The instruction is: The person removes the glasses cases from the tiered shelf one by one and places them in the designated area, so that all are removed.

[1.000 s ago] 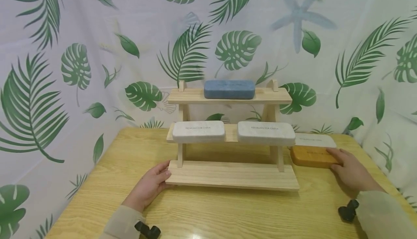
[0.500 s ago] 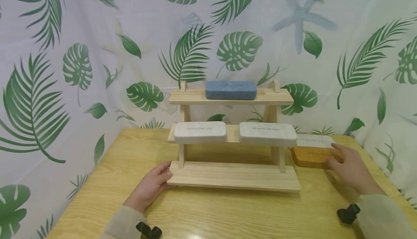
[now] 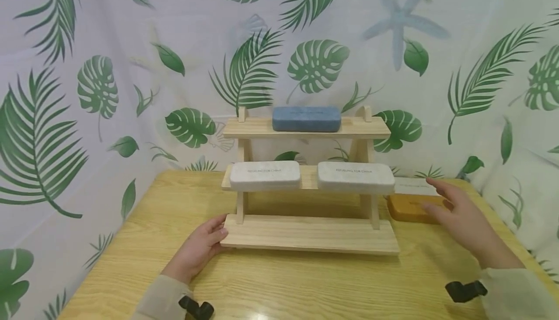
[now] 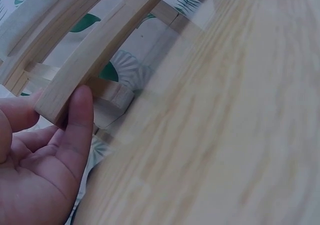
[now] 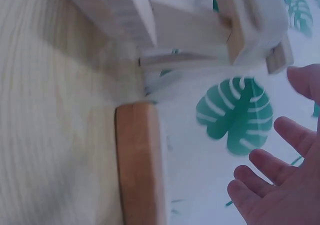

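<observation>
Right hand (image 3: 465, 223) rose, seemingly off case (image 3: 405, 209).

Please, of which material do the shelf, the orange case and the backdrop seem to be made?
Shelf: wood, pale and matt; grain lines run along its surface.
Orange case: perhaps plastic or a leather-like covering; it looks smooth with rounded edges, but the material is uncertain.
Backdrop: probably fabric, matt and leaf-printed, since soft creases show.
</observation>
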Tool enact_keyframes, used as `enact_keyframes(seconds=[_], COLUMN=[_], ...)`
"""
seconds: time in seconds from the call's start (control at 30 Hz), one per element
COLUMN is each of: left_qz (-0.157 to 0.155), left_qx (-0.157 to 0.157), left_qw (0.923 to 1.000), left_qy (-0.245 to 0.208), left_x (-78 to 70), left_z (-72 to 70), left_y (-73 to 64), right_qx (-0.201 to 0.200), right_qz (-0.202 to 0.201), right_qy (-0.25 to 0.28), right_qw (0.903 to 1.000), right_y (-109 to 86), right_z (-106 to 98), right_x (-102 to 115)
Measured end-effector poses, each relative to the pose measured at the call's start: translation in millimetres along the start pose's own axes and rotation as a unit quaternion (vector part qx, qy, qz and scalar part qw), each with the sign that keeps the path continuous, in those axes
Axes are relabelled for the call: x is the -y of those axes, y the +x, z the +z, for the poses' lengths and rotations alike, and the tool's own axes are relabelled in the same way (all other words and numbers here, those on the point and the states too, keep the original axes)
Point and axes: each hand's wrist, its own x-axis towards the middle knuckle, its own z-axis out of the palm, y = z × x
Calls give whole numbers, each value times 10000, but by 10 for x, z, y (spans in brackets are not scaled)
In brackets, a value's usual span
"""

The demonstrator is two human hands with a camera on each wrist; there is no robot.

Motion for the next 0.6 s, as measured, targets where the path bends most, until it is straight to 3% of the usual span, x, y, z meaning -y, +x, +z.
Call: enact_keyframes(seconds=[0.6], left_qz=[22], left_qx=[-86], left_qw=[10000], left_qy=[-2], left_x=[-12], left_z=[16], left_y=[2], right_qx=[154], right_qz=[-778], right_qy=[-320], right_qw=[9963], right_y=[132], right_z=[183], right_x=[529])
